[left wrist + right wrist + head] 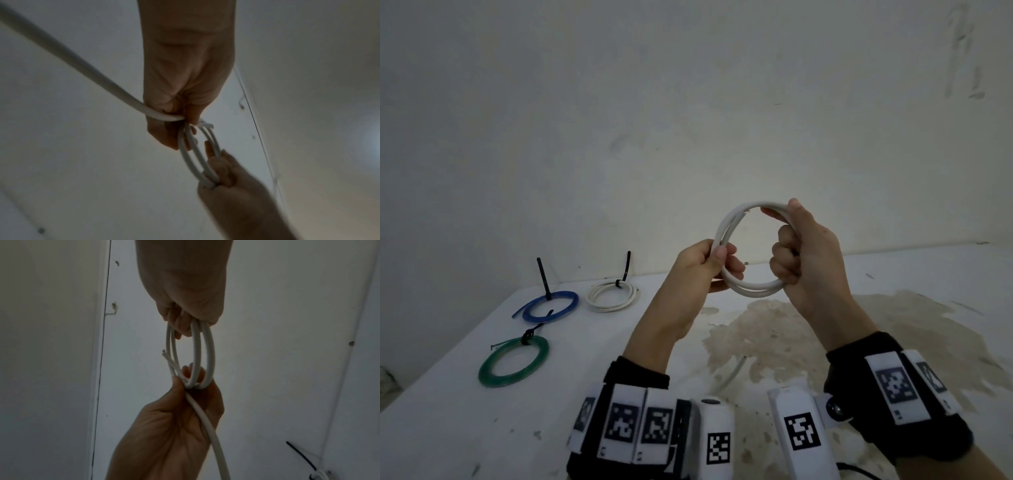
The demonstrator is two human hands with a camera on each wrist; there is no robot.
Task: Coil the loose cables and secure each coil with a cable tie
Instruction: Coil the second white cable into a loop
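A white cable [726, 228] is wound into a small coil held upright above the table. My left hand [705, 263] pinches the coil's left side between thumb and fingers [174, 129]. My right hand [801, 253] grips the coil's right side, fingers curled through the loop [185, 321]. The cable's cut end [164, 353] sticks out near the left hand. Its loose tail [732, 373] hangs down from the left hand toward the table [61, 53]. No tie is on this coil.
On the white table [465, 411] at the left lie a blue coil [548, 306], a white coil [611, 294] and a green coil [513, 361], each bound with a black cable tie [543, 279]. A brownish stain [774, 342] marks the table below my hands. A wall stands close behind.
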